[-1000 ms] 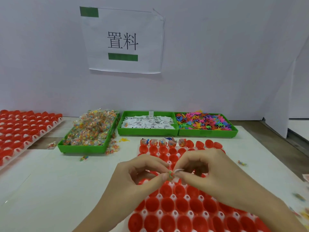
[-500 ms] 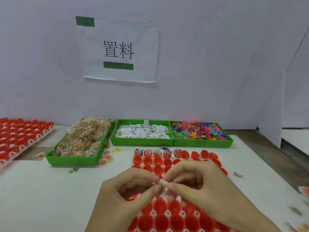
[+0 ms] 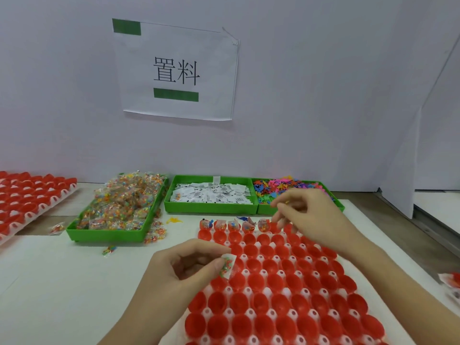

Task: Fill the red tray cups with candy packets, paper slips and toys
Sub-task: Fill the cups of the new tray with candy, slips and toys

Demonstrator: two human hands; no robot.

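Head view, and I see the left hand (image 3: 181, 267) low at the near left edge of the red tray (image 3: 281, 290), thumb and forefinger pinching a small clear candy packet (image 3: 227, 266) of coloured beads just over the tray's left cups. My right hand (image 3: 311, 217) is further off, over the tray's far right corner and in front of the toy bin (image 3: 301, 210); its fingers are curled, thumb and forefinger tips close together around something tiny and yellowish that I cannot make out. Five cups (image 3: 234, 225) in the tray's far row hold packets and toys; the other cups in sight show bare red. Beyond the tray sit three green bins: candy packets heaped in the left bin (image 3: 112, 235), white paper slips in the middle bin (image 3: 211, 209), bright toys on the right. A few loose packets (image 3: 109, 250) lie on the white table (image 3: 49, 282) near the left bin. A second red tray (image 3: 29, 197) lies at far left, and a printed sign (image 3: 176, 70) hangs on the wall.
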